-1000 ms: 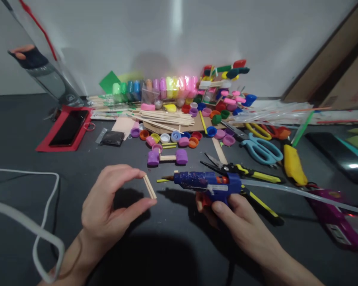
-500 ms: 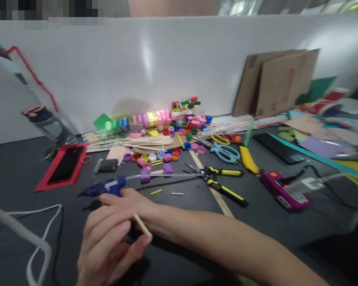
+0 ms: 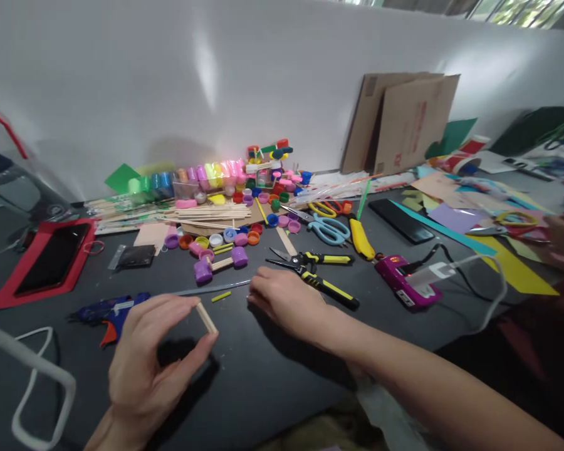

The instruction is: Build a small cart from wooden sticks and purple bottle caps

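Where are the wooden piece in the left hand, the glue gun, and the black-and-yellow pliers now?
Wooden piece [image 3: 207, 317]: head view, middle of its length.
Glue gun [image 3: 113, 311]: head view, blue body.
Black-and-yellow pliers [image 3: 304, 259]: head view, around the pivot.

The short, slim wooden stick [image 3: 207, 317] I hold is pale cream. My pistol-shaped plastic glue gun [image 3: 108, 311] is deep blue, its small curved trigger [image 3: 108, 334] orange-red. I see black and yellow on the long-handled metal pliers [image 3: 329, 288], light blue on the loop-handled scissors [image 3: 316, 222], dark grey across my flat tabletop [image 3: 282, 382].
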